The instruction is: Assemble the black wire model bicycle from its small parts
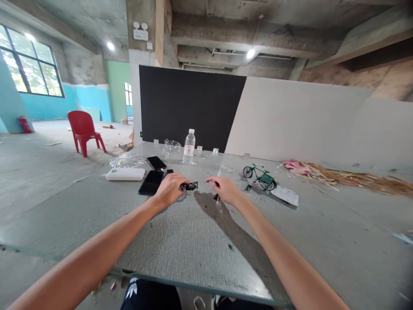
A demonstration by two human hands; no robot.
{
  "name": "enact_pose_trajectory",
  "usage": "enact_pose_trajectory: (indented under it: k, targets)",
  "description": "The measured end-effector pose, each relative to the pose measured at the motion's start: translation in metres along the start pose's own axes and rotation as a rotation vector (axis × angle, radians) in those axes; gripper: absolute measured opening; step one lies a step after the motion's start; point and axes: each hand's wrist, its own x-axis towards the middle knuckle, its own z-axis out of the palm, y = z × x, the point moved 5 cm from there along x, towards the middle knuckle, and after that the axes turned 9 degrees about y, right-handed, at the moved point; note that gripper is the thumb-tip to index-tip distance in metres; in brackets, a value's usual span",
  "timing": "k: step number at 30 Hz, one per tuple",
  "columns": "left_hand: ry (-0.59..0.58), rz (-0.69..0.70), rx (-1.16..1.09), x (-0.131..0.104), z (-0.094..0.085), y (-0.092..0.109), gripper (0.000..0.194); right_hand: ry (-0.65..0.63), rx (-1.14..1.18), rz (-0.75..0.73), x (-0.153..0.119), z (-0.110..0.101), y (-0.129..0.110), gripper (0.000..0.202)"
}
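My left hand [170, 189] is closed around one end of a small black model part [191, 186], which looks like a piece of a toy bicycle with a wheel. Its far end sticks out to the right, just above the grey table. A short distance to the right, my right hand [226, 190] has its fingers pinched together. Whatever they hold is too small to make out. Beneath that hand lies a small dark piece [216, 197]. Farther right, a green model bicycle [260, 177] stands upright beside a small green piece [248, 188] and a white printed sheet [285, 195].
A white power bank [125, 174] and two dark phones [151, 182] [156, 162] lie left of my left hand. Behind them are crumpled clear plastic [127, 160] and an upright water bottle [189, 147]. Black and white panels [190, 107] border the table's back.
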Motion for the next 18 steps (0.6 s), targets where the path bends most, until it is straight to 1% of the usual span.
enact_pose_trajectory:
  k: [2,4,7,10,12,18]
  targets:
    - [-0.018,0.056,0.009,-0.002,0.002,0.002,0.032,0.002,0.038,-0.038,-0.002,-0.009,-0.008,0.036]
    - [-0.022,0.104,0.012,-0.004,0.003,0.004,0.032,0.005,0.075,-0.077,-0.002,-0.013,-0.017,0.035]
    - [-0.034,0.152,0.022,-0.006,0.006,0.005,0.031,-0.005,0.108,-0.105,-0.004,-0.012,-0.028,0.034]
    - [-0.051,0.21,0.052,-0.008,0.008,0.007,0.028,-0.019,0.109,-0.121,-0.006,-0.009,-0.034,0.034]
    - [-0.042,0.255,0.076,-0.009,0.008,0.009,0.026,-0.027,0.105,-0.134,-0.007,-0.008,-0.036,0.033]
    - [-0.031,0.428,0.128,-0.013,0.003,0.023,0.02,-0.046,0.134,-0.177,-0.009,-0.007,-0.045,0.034]
